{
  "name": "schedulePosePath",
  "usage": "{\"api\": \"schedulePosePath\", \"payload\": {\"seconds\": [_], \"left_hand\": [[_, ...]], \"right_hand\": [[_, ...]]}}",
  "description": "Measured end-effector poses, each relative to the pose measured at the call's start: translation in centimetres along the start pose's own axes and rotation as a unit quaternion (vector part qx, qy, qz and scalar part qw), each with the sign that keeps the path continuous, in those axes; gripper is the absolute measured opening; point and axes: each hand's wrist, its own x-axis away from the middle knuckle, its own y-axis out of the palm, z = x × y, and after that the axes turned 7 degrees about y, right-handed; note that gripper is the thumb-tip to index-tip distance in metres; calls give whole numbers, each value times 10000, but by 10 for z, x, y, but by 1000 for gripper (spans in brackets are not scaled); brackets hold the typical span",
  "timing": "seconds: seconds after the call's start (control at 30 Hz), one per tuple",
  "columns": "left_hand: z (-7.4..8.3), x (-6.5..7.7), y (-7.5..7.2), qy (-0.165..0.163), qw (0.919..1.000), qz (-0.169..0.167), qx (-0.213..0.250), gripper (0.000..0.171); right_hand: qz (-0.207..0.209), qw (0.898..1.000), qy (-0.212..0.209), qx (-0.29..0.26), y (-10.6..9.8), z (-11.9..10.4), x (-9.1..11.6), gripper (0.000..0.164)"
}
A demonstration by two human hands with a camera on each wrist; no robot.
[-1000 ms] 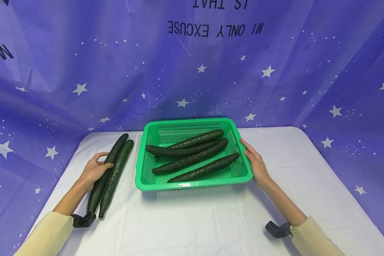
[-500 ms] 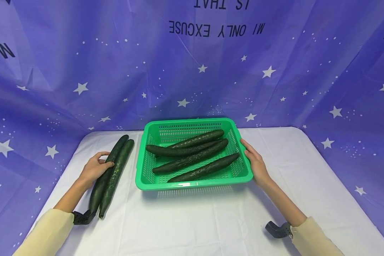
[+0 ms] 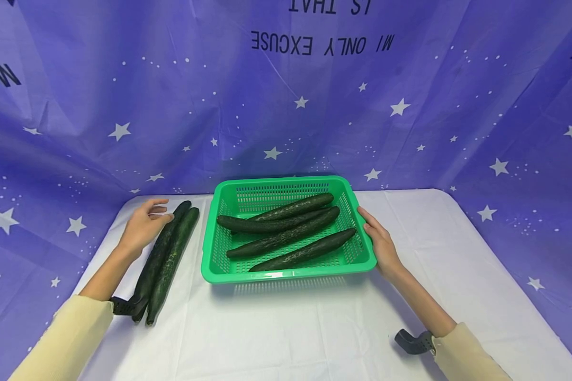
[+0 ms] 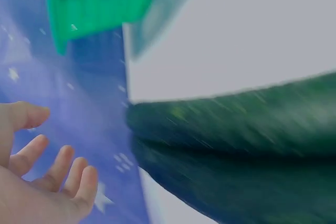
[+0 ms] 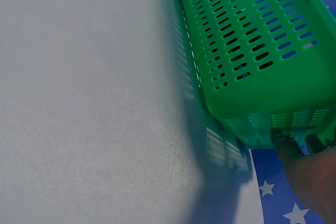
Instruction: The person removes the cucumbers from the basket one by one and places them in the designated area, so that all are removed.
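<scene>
Two dark green cucumbers [image 3: 173, 254] lie side by side on the white cloth at the left. My left hand [image 3: 143, 225] is raised over their upper part, fingers spread and loosely bent, with nothing held. In the left wrist view that hand [image 4: 50, 177] appears apart from the cucumbers [image 4: 236, 124]. A green plastic basket [image 3: 286, 274] stands mid-table with several cucumbers [image 3: 283, 235] inside. At its right end, my right hand [image 3: 383, 248] rests against the outer wall with fingers extended. The right wrist view shows the thumb [image 5: 286, 148] touching the basket wall [image 5: 262, 98]; other fingers are partly hidden.
A white cloth [image 3: 286, 333] covers the table. Behind and beside it hangs a purple curtain [image 3: 238, 121] with white stars and lettering. Black wrist devices [image 3: 414, 341] sit at both cuffs.
My left hand has let go of the left cucumber and risen away from it, fingers opening. The cucumbers and basket stay put, and my right hand remains at the basket's end.
</scene>
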Motion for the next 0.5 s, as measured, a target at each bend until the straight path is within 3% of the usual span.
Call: {"api": "schedulePosePath", "payload": {"seconds": [0.27, 0.5], "left_hand": [[57, -5, 14, 740, 9968, -201, 244, 53], [96, -11, 47, 1059, 9889, -945, 444, 51]], "right_hand": [[-31, 10000, 5, -59, 0, 1, 0, 50], [-33, 10000, 1, -38, -1, 1, 0, 50]]}}
